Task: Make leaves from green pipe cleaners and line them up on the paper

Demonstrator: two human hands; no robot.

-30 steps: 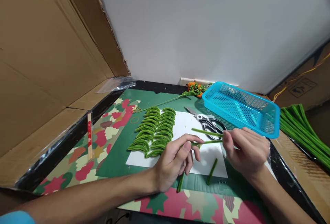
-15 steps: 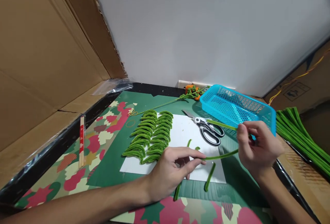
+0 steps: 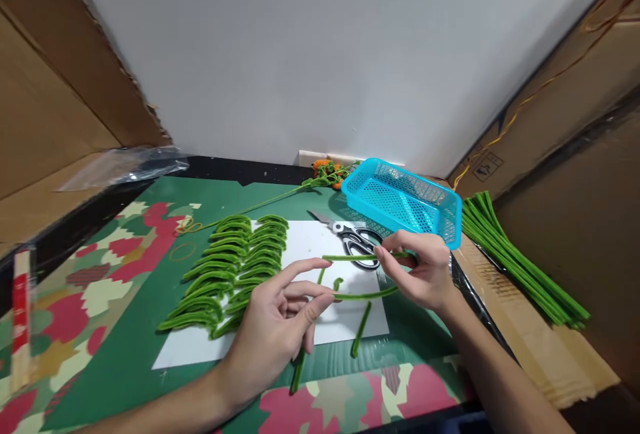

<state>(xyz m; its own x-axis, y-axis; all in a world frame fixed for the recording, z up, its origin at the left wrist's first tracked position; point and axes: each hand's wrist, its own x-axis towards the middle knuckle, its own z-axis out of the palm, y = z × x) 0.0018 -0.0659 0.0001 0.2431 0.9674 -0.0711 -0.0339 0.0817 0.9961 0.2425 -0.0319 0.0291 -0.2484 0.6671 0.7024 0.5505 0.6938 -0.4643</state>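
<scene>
Spreading out below you, the desk (image 3: 125, 327) carries a white paper sheet (image 3: 300, 241) near its middle. A blue basket (image 3: 395, 206) stands toward its far right corner, and a bundle of green stems (image 3: 520, 264) lies on cardboard beyond the right edge. Two columns of curved green pieces (image 3: 215, 267) fill the paper's left part.

Your left hand (image 3: 275, 321) is half open, thumb and middle finger pinching the left end of the lower green strip (image 3: 365, 297), index finger stretched out. Your right hand (image 3: 423, 267), nearer the desk's right edge, is mostly closed, fingertips gripping the upper green strip (image 3: 350, 258); the lower one runs up to it too. I cannot tell whether both are one bent piece.

The scissors (image 3: 339, 228) lie just past them, toward the far edge. Both strips span the gap between your hands, long axes roughly along the near edge. The upper one's free tip points left, right at your left index fingertip; whether they touch is unclear. Smaller, a green curl (image 3: 337, 284) lies on the paper.
</scene>
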